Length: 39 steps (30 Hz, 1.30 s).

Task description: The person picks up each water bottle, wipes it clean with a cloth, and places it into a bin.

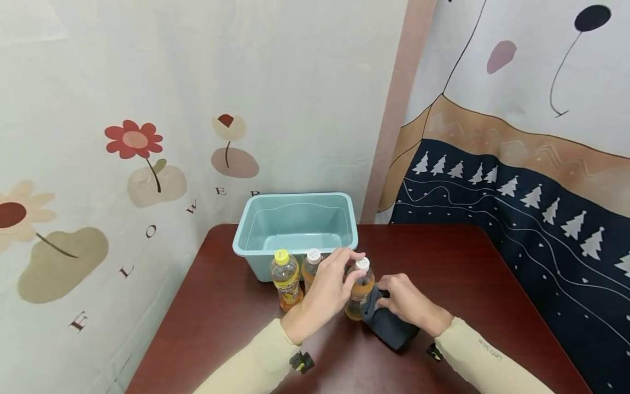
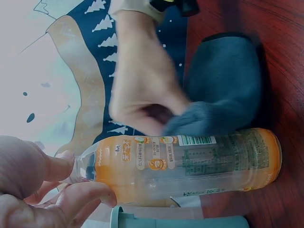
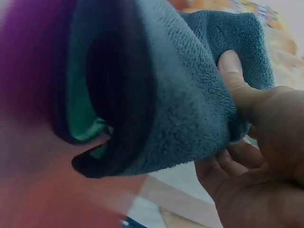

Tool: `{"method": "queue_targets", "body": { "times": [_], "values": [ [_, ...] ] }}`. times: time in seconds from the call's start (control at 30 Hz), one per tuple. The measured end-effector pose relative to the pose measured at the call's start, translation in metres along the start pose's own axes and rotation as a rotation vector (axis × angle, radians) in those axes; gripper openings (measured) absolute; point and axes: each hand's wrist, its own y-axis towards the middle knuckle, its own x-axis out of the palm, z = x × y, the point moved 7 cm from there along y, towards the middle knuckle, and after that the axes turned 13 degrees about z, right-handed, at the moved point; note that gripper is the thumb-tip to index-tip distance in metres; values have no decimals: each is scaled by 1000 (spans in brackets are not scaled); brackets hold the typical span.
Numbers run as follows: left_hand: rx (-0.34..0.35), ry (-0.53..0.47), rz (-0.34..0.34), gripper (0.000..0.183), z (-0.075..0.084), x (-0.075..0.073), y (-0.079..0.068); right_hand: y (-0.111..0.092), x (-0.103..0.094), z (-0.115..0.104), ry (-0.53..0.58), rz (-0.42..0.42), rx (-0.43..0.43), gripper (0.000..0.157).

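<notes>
My left hand (image 1: 327,284) grips a clear plastic bottle (image 1: 358,298) by its neck, just under the white cap. The bottle stands on the table and has an orange-banded, printed label with a barcode, seen in the left wrist view. In my right hand (image 1: 408,301) is a dark grey-blue cloth (image 1: 392,328), pinched between thumb and fingers. Its bunched end lies against the bottle's side, while the rest hangs down in a fold toward the table. Fuzzy pile and a dark edge band show on the cloth (image 3: 185,99) in the right wrist view.
Left of my left hand stands a yellow-capped bottle (image 1: 287,287), beside another white-capped bottle (image 1: 312,262) partly hidden by that hand. Behind them sits a light blue plastic bin (image 1: 295,253) on the dark red table (image 1: 211,312). Printed curtains (image 1: 295,82) hang behind and to the right.
</notes>
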Motion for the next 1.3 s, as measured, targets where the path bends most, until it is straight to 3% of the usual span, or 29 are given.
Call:
{"method": "queue_targets", "body": {
  "times": [0.2,0.5,0.73,1.03,1.3],
  "values": [
    [12,10,-12,25,0,1,0,-6,26,17,9,-82,60,22],
    [-2,-2,-7,23,0,0,1,-2,21,18,63,-59,61,24],
    [-6,-11,-1,22,0,1,2,4,0,10,58,-6,69,27],
    [-11,-34,2,21,-2,1,0,17,-41,-15,29,69,64,27],
    [-7,-22,-6,19,0,2,0,29,-74,-38,68,173,24,33]
  ]
}}
